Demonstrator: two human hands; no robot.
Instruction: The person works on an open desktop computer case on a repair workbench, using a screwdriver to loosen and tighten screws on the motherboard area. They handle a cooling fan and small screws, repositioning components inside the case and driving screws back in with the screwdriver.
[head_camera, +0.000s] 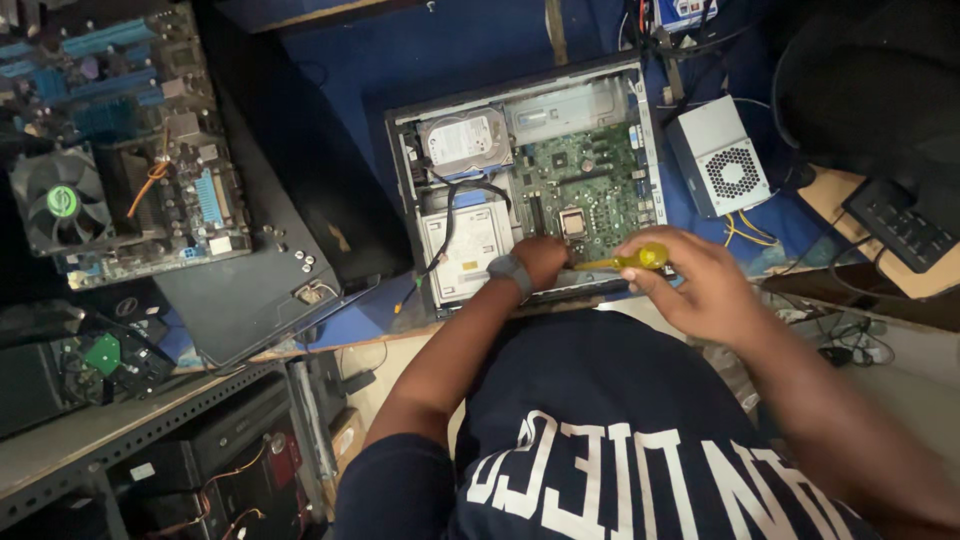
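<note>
Right hand (700, 285) closed around one yellow-handled screwdriver (625, 262); shaft lies roughly level, tip pointing left toward the left hand (540, 262), tip itself hidden. Left hand at the near edge of the open computer case (520, 190) on the blue desk (450, 50); fingers curled under, grip not discernible. Grey wristband (510, 272) on that wrist. Inside the case: one hard drive (465, 140), one green motherboard (590, 180). One loose power supply (720, 155) just right of the case. Second bare motherboard (120, 130), with one fan, far left, partly cut off.
</note>
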